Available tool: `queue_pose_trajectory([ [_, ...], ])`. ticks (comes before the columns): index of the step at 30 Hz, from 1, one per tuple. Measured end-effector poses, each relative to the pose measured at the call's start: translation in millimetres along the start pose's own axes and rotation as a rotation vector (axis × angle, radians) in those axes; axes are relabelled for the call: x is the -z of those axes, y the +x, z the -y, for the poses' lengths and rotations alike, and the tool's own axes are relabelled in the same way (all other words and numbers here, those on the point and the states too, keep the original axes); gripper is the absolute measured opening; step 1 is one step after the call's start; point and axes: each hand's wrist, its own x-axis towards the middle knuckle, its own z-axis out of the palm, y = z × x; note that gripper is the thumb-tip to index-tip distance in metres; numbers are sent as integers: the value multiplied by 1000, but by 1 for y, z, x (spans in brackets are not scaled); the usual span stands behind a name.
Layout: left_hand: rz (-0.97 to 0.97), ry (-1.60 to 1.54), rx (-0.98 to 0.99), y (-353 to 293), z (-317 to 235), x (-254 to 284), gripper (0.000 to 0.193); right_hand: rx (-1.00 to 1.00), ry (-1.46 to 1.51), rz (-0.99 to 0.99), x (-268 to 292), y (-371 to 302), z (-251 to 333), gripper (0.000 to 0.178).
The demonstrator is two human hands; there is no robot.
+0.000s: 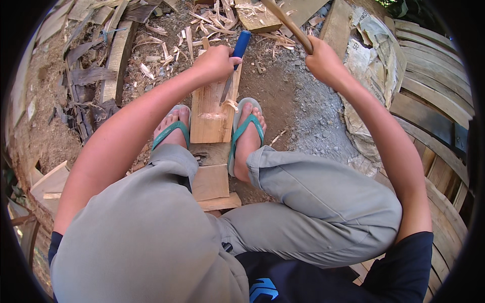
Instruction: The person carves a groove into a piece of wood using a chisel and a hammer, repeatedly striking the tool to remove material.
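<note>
Between my two feet lies a wooden board (209, 132) with a shallow cut notch across it and a curled shaving at the notch's edge. My left hand (216, 63) is closed round a chisel (241, 46) with a blue handle. The chisel leans, its metal blade reaching down to the board beside the notch. Off to the right, my right hand (323, 58) grips a wooden stick-like handle (289, 25) raised up and to the left; its far end runs out of the picture, so I cannot tell what tool it belongs to.
Wood shavings (217, 20) litter the ground beyond the board. A wood block (257, 19) lies at the far side. Planks and bark strips (118, 60) are at left. Crumpled sacks (371, 65) and stacked slats (434, 81) stand at right. My sandalled feet (247, 131) flank the board.
</note>
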Motion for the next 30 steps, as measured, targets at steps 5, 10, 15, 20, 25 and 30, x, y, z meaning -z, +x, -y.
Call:
queue_pose_trajectory([
  [5,-21,70,-43,-2,2,1,39,-79,-71,463,43,10,32,8],
  [10,6,-19,-57,-8,0,6,38,-95,-112,514,42,10,21,14],
  [15,371,-243,-408,-47,3,28,35,-227,217,272,60,-3,7,19],
  [20,112,-305,-313,-48,8,17,32,-252,285,165,109,-22,-9,15],
  [25,-142,-126,-63,-22,44,17,39,-301,310,165,161,-137,45,15],
  [30,55,-366,-139,-69,48,46,35,-139,191,-8,154,-259,36,17],
])
